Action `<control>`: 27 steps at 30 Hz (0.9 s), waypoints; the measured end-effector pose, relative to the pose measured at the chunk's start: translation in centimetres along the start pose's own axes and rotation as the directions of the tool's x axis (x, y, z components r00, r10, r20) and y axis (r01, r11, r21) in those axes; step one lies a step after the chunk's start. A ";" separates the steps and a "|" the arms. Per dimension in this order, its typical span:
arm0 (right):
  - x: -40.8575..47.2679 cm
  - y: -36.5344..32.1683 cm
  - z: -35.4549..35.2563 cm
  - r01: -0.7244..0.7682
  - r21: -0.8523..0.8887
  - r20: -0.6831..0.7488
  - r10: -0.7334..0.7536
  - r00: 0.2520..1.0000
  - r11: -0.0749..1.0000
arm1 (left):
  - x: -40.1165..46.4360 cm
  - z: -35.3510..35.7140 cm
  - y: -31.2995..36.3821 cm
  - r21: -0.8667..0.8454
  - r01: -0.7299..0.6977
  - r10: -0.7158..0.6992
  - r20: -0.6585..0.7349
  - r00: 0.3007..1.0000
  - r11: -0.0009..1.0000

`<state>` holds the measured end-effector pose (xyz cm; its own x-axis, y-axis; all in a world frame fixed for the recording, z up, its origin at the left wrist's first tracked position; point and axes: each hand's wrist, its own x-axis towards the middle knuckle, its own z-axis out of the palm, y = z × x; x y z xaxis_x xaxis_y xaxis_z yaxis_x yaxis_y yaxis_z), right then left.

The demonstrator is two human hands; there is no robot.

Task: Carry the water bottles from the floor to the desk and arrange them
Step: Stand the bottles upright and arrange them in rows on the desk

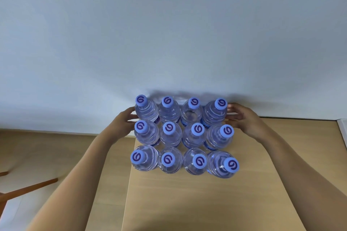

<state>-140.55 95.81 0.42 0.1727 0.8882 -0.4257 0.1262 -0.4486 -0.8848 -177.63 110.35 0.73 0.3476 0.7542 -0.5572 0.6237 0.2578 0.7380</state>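
Observation:
Several clear water bottles (170,133) with blue caps stand upright in a tight block of three rows on the light wooden desk (206,202), near its far left corner against the wall. My left hand (124,118) touches the left side of the block at the back-left bottle (145,108), fingers fairly straight. On the opposite side, my right hand (244,116) lies against the back-right bottle (216,112), its fingers loosely bent along it. Neither hand wraps a bottle.
A white wall (169,33) rises right behind the bottles. Left of the desk edge lies wooden floor (56,155), with brown wooden legs (28,187) of some furniture at the far left. A white object's edge (342,127) shows at the desk's far right.

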 end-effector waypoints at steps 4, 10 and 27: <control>0.3 0.1 0.1 0.008 0.003 -0.015 -0.008 1.000 1.000 | 0.2 0.4 0.3 0.046 -0.042 0.044 -0.042 0.998 0.998; 0.7 0.0 0.5 0.013 -0.068 -0.055 -0.017 0.998 0.998 | 0.2 0.6 0.2 0.029 -0.056 0.057 -0.032 0.998 0.998; -9.2 -3.6 4.1 0.104 -0.211 -0.369 -0.177 0.912 0.972 | -9.2 2.4 -0.3 -0.095 -0.412 0.326 -0.466 0.823 0.906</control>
<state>-146.57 89.61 6.73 0.4959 0.8532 -0.1614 0.3469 -0.3650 -0.8640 -179.34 101.88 4.70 0.1631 0.9858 -0.0409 0.3554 -0.0201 0.9345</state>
